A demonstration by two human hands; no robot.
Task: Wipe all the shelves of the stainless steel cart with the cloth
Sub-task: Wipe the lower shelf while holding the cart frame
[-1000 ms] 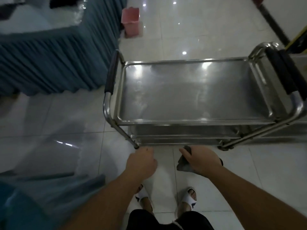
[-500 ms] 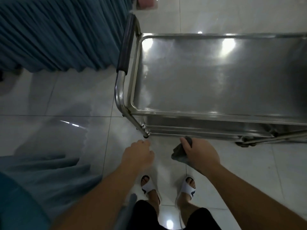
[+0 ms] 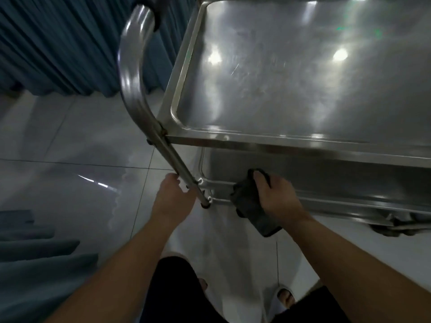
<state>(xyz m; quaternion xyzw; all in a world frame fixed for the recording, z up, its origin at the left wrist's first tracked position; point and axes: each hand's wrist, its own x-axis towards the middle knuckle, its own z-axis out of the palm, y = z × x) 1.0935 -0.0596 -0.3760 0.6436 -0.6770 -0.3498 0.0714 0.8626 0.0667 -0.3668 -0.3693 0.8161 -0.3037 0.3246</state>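
The stainless steel cart fills the upper right, seen from close above. Its top shelf is bare and shiny with light reflections. Below it the lower shelf shows as a dark strip. My right hand holds a dark cloth at the near rim of the lower shelf, by its left corner. My left hand curls beside the cart's slanted left leg tube, touching it near its foot.
A teal pleated table skirt hangs at the upper left, close behind the cart's curved handle. More teal fabric lies at the lower left. White glossy floor tiles surround the cart. A cart wheel sits at the right.
I have bent down and come closer to the cart. My right hand with the cloth has risen to the lower shelf's rim, and my left hand has reached the leg tube.
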